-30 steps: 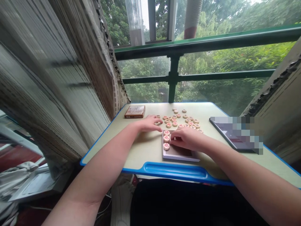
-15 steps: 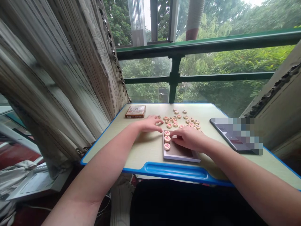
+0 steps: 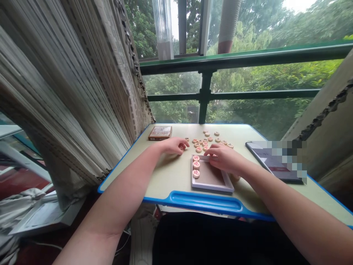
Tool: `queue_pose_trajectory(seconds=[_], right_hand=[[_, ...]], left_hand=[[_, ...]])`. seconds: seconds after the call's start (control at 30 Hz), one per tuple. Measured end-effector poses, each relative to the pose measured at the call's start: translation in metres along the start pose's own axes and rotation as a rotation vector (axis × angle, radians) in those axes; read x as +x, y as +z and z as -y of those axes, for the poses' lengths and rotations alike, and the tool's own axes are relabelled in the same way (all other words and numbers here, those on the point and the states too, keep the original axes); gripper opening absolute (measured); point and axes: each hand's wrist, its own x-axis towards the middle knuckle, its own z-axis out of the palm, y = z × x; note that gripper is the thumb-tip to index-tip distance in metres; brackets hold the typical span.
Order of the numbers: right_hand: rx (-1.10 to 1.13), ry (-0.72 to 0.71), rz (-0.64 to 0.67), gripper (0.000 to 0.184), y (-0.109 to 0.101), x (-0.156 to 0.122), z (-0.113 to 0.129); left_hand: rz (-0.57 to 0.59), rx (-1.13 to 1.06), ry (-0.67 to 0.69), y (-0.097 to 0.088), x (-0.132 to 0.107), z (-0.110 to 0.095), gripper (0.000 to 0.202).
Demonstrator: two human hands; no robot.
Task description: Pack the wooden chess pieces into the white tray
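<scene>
My left hand (image 3: pixel 176 145) is over the table left of the loose pieces, its fingers curled around a xiangqi piece (image 3: pixel 181 147) with a reddish mark. Most of that piece is hidden by the fingers. My right hand (image 3: pixel 224 157) hovers over the far edge of a shallow open box (image 3: pixel 212 190), fingers bent and somewhat apart near the loose pieces. Whether its fingertips touch one is hard to see. Inside the box, three red-marked xiangqi pieces (image 3: pixel 196 165) line the left wall. Several loose xiangqi pieces (image 3: pixel 205 144) lie beyond the box, partly hidden behind my right hand.
A brown patterned box (image 3: pixel 160 133) lies at the table's back left. On the right is a dark tablet (image 3: pixel 271 162), partly blurred out. The table (image 3: pixel 162 180) has a blue rim with a moulded tray (image 3: pixel 205 201) in front. A curtain (image 3: pixel 91 73) hangs at the left.
My left hand has drawn back slightly to the left, its fingers curling around a piece. My right hand has lifted away from the pieces in the box towards its far edge.
</scene>
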Motion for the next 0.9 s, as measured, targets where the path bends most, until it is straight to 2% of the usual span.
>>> queue_pose_trajectory(seconds=[0.17, 0.33, 0.43, 0.57, 0.67, 0.9], right_hand=[[0.096, 0.013, -0.003, 0.021, 0.005, 0.004, -0.008], [0.199, 0.028, -0.065, 0.019, 0.008, 0.007, -0.012], [0.257, 0.052, -0.143, 0.020, 0.007, 0.009, -0.020], [0.241, 0.185, -0.266, 0.024, 0.005, 0.011, -0.033], [0.202, 0.248, -0.258, 0.024, 0.003, 0.011, -0.041], [0.131, 0.312, -0.207, 0.023, 0.004, 0.011, -0.057]], left_hand=[[0.040, -0.079, 0.049, -0.004, -0.002, 0.006, 0.067], [-0.004, -0.008, 0.004, -0.008, -0.004, 0.010, 0.043], [-0.073, -0.054, 0.000, -0.003, 0.000, 0.011, 0.041], [-0.181, -0.145, -0.023, 0.007, 0.008, 0.010, 0.039], [-0.246, -0.126, -0.042, 0.012, 0.014, 0.010, 0.036], [-0.269, -0.041, -0.059, 0.015, 0.019, 0.012, 0.034]])
